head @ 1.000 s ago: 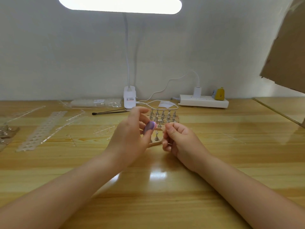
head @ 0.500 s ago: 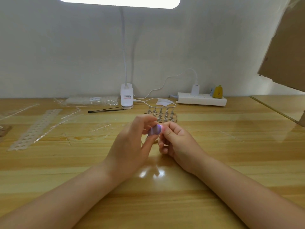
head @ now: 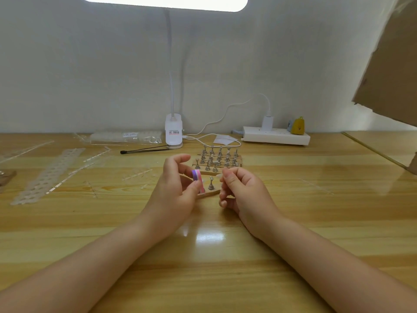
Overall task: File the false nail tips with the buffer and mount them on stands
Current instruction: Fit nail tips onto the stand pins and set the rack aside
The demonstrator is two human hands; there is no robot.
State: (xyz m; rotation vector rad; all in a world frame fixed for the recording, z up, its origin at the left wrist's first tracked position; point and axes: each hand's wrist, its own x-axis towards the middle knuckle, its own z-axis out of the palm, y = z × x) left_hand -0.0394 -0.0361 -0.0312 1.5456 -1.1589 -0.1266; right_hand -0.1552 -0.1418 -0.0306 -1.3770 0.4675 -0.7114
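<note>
two bare forearms come in from the bottom edge, uncovered all the way to the frame's edge, with no sleeve in view. the left hand [head: 173,195] and the right hand [head: 244,194] wear no gloves, rings, watch or bracelet at the wrists. the fingers [head: 228,177] are bare too, and the nails that show look short and unpainted.

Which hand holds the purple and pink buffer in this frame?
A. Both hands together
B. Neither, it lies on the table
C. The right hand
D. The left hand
D. The left hand grips the buffer between thumb and fingers, while the right hand is apart from it, on the other side of a single metal stand.
</note>
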